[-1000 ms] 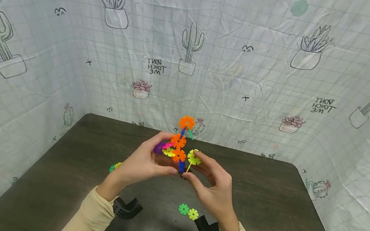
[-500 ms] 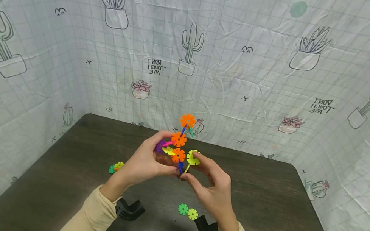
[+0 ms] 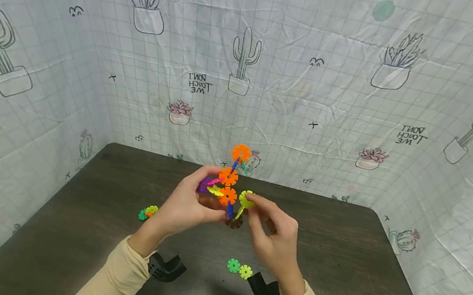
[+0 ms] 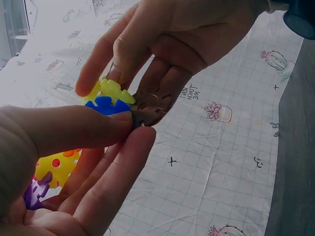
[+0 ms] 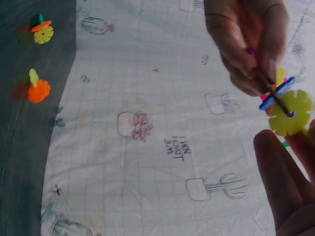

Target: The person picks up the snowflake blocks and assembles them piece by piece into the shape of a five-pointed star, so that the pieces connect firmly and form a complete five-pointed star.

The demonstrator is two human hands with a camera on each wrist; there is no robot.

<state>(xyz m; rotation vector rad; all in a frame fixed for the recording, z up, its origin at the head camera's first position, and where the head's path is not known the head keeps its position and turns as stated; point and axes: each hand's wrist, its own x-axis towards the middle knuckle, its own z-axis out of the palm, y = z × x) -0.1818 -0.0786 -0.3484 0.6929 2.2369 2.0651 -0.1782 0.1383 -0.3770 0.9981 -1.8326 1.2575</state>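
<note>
My left hand [image 3: 188, 200] holds a built-up chain of notched plastic discs. Its thumb and fingers pinch a brown disc [image 3: 234, 223] at the lower end, beside a blue disc [image 4: 107, 105]. Above these stand an orange disc [image 3: 227, 196], another orange disc [image 3: 228, 177] and, at the top, a third [image 3: 241, 153]. A purple disc [image 3: 204, 185] sits by the left palm. My right hand [image 3: 277, 232] pinches a yellow-green disc [image 3: 246, 199] between thumb and index finger. Below it a second yellow-green disc [image 3: 240, 212], seen nearly edge-on, slants down to the brown one.
On the dark table [image 3: 336, 271] lie a green disc [image 3: 233, 265] and a yellow-green one touching it. A small cluster of discs [image 3: 151, 211] lies left of the left wrist. Black curved mounts [image 3: 166, 268] hang at both wrists. A printed cloth [image 3: 278, 84] surrounds the table.
My right thumb has moved up from the brown disc to the yellow-green disc, so more of the brown one shows. The chain has risen slightly; the left hand keeps its grip.
</note>
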